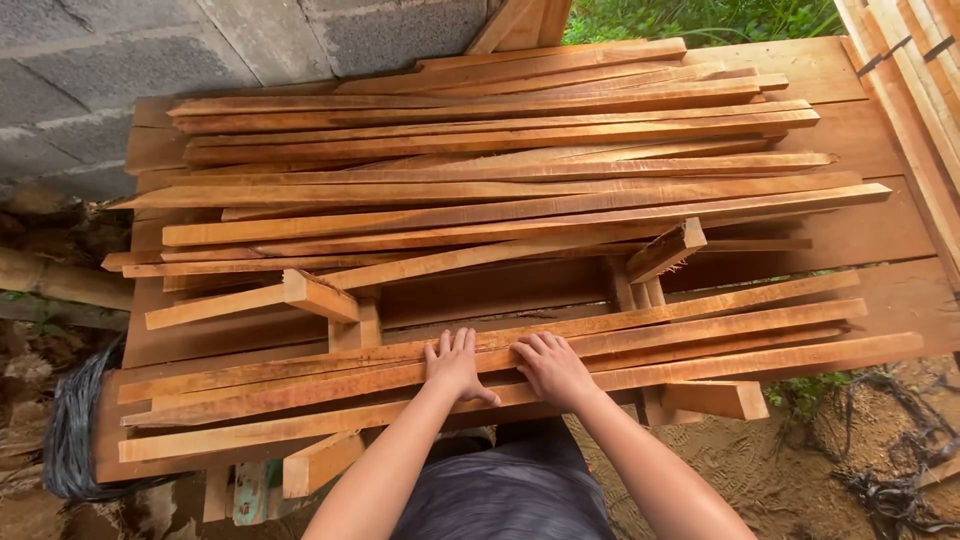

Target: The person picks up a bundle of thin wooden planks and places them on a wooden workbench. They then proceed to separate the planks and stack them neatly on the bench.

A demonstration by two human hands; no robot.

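On the near edge of a plank tabletop (pixel 880 240), outdoors beside a grey block wall (pixel 90 70): a loose bundle of long thin wooden slats (pixel 700 330), orange-brown, rough-sawn, laid roughly left to right.

- Left hand (pixel 455 365): palm down on the near slats, fingers (pixel 450 345) spread and flat, not curled round anything; pressing, not gripping.
- Right hand (pixel 552 368): just beside the left, also palm down on the same slats, fingers extended and released, thumb toward the near edge.
- Near slats: several lengths side by side, overhanging the tabletop at both ends, propped on short wooden blocks (pixel 318 295).
- Far stack of slats (pixel 500 150): larger heap, well apart from the hands, untouched, ends uneven.
- Short offcut (pixel 668 250): tilted, resting between the two groups.
- More planks (pixel 920 80) leaning at upper right; black coiled material (pixel 70 430) on the ground at left; sandy soil (pixel 760 480) below.

Step in hand, by judgement: steadying or evening up the near bundle, both palms bearing down at mid-length. Nothing lifted yet.

Next move, by judgement: calls for closing fingers round one slat or the group, near its middle for balance, since the lengths are long, springy and liable to slide against each other or tip off the blocks.
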